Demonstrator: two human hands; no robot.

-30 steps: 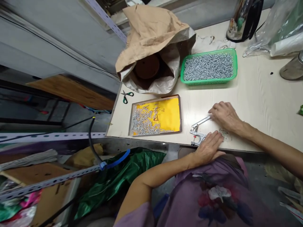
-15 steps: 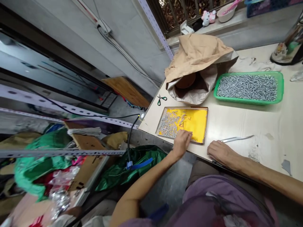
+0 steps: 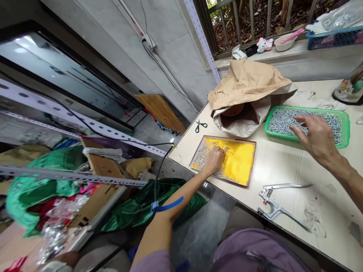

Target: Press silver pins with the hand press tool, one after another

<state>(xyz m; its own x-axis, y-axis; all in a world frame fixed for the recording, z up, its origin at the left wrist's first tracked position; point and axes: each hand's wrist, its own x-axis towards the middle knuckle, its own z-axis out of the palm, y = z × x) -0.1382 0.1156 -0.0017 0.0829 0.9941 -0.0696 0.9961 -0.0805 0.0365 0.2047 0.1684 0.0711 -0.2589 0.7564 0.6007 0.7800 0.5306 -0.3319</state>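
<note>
Left hand point(image 3: 214, 159), fingers curled, rests on silvery screws point(image 3: 204, 155) heaped in a shallow yellow-lined tray point(image 3: 241, 162). Right hand point(image 3: 316, 138), fingers spread wide, hovers over a green basket point(image 3: 345, 130) of screws. Pale table point(image 3: 286, 166) below a barred window point(image 3: 263, 17).

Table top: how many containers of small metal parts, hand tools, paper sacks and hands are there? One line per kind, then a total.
Containers of metal parts: 2, the yellow-lined tray and the green basket
Hand tools: 2, the scissors and the metal pliers
Paper sacks: 1, the brown sack
Hands: 2, the left hand in the tray, the right hand over the basket
Total: 7
</note>
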